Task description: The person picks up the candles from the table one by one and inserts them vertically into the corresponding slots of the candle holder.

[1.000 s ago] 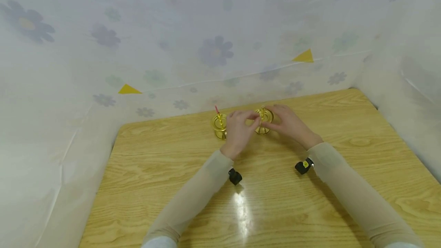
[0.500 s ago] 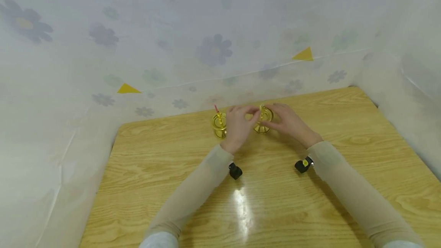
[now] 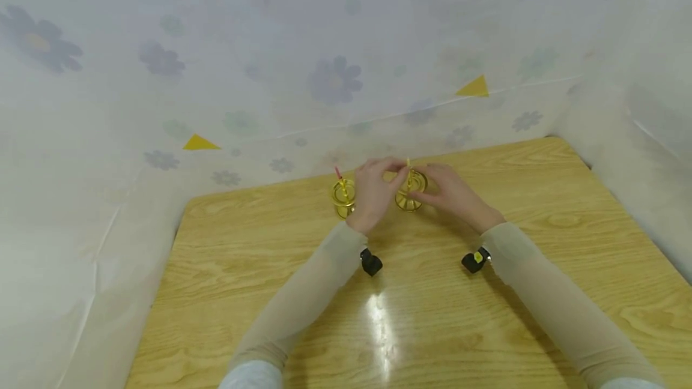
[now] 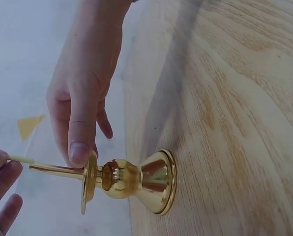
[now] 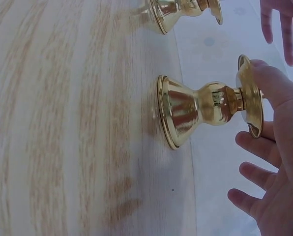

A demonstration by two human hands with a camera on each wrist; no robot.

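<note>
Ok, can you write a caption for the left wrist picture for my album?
A thumb of the right hand rests on a shiny gold candlestick standing on the wooden table.

- Your left hand (image 3: pixel 373 194) has climbed slightly; its fingertips now pinch the thin yellow candle (image 4: pixel 21 159) at the tip of the right brass candlestick (image 3: pixel 409 189).
- Your right hand (image 3: pixel 451 194) has slid a touch lower, thumb on the candlestick's drip pan.
</note>
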